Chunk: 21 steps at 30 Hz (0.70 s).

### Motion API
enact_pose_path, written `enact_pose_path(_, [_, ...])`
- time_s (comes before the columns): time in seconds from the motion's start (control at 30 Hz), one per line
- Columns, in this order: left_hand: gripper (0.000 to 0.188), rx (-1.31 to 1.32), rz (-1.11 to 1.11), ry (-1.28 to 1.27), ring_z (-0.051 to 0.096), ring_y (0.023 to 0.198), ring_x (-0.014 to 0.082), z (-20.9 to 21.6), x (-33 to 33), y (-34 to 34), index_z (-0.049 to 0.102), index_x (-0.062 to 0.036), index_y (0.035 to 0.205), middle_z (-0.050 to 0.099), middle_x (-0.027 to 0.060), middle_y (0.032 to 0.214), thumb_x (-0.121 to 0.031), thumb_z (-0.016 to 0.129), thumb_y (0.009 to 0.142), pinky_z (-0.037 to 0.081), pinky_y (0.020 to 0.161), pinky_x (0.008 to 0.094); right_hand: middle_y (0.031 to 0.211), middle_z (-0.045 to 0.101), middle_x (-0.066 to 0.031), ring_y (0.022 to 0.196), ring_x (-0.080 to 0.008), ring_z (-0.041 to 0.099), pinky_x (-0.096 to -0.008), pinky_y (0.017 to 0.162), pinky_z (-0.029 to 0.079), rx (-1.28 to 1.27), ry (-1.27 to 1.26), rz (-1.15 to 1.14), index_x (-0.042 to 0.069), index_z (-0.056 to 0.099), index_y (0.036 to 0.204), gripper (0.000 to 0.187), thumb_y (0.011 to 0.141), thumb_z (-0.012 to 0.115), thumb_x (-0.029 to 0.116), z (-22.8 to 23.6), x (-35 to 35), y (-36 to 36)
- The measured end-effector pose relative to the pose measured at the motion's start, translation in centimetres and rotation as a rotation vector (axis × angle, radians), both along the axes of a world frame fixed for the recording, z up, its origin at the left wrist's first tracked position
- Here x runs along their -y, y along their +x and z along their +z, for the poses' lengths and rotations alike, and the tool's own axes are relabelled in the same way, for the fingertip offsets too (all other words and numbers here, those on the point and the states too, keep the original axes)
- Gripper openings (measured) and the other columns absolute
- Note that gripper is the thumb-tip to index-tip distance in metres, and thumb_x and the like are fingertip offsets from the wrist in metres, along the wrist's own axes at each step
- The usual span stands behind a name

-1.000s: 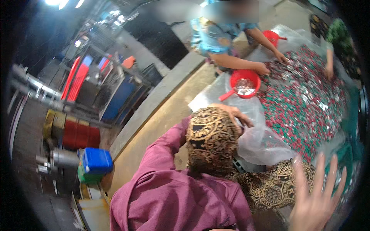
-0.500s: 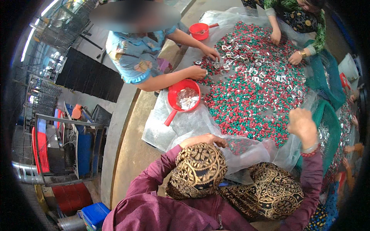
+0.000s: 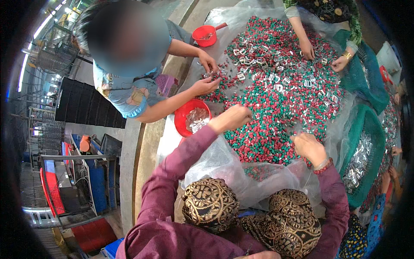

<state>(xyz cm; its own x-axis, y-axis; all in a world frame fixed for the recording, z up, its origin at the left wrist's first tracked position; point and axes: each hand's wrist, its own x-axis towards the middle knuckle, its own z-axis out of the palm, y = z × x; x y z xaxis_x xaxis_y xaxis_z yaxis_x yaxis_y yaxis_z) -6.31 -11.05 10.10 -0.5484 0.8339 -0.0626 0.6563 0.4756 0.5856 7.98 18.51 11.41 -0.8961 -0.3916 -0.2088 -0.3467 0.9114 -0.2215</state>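
Observation:
Small red and green pebble-like pieces lie in a wide heap on a clear plastic sheet. Flat silver metal buckles are scattered over the heap. My left hand is above the heap's near left part, fingers curled in; whatever they hold is too small to make out. Lower on the right, my right hand bends down to the near pieces. Its fingertips are drawn together, and their contents are hidden. Beyond my left forearm, a red dipper holds thin silver pieces.
A co-worker at the left has both hands over a small pile of pieces. Another person's hands work at the far right. Green mesh bags with metal parts lie to the right. A second red dipper stands at the far left.
My left hand has moved forward from the sheet's near edge to over the heap. My right hand has come down and left onto the pieces. The left co-worker's hands have shifted.

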Motion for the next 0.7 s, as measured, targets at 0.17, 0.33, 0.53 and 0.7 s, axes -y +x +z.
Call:
enact_pose_path(0.17, [0.029, -0.223, -0.263, -0.407, 0.065, 0.08, 0.034, -8.2, -7.2, -8.8, 0.065, -0.0017, 0.1, 0.065, 0.019, 0.081, -0.005, 0.062, 0.071, 0.052, 0.073, 0.0417, 0.09, 0.063, -0.014, 0.09, -0.0297, 0.062, -0.043, 0.075, 0.05, 0.017, 0.045, 0.027, 0.006, 0.063, 0.097, 0.021, 0.081, 0.049, 0.006, -2.2, 1.2, -4.0])
enact_pose_path(0.33, [0.048, -0.458, -0.057, -0.022, 0.056, 0.105, 0.0307, -16.3, -10.9, -12.0, 0.053, -0.0073, 0.123, 0.058, 0.015, 0.112, 0.001, 0.055, 0.075, 0.047, 0.089, 0.0387, 0.093, 0.063, -0.0133, 0.094, -0.0296, 0.061, -0.0419, 0.078, 0.049, -0.101, -0.153, 0.081, 0.006, 0.063, 0.1, 0.023, 0.08, 0.051, 0.006, -7.7, -1.6, -1.0])
enact_pose_path(0.53, [0.025, -0.425, 0.042, 0.009, 0.05, 0.099, 0.0285, -18.9, -12.2, -11.6, 0.057, -0.006, 0.105, 0.051, 0.0115, 0.103, -0.009, 0.055, 0.08, 0.047, 0.082, 0.0367, 0.093, 0.062, -0.0123, 0.092, -0.0294, 0.059, -0.0422, 0.078, 0.048, 0.265, 0.104, -0.073, 0.006, 0.06, 0.105, 0.029, 0.077, 0.052, 0.004, -6.0, -6.1, -2.0])
enact_pose_path(0.7, [0.011, -0.376, -0.095, 0.13, 0.052, 0.093, 0.0273, -17.6, -10.8, -7.8, 0.057, -0.0063, 0.086, 0.05, 0.0102, 0.094, -0.012, 0.055, 0.077, 0.049, 0.076, 0.0382, 0.096, 0.062, -0.013, 0.094, -0.0297, 0.059, -0.0423, 0.081, 0.048, 0.24, 0.027, -0.142, 0.007, 0.059, 0.11, 0.032, 0.079, 0.052, 0.004, -5.4, -6.8, -1.7])
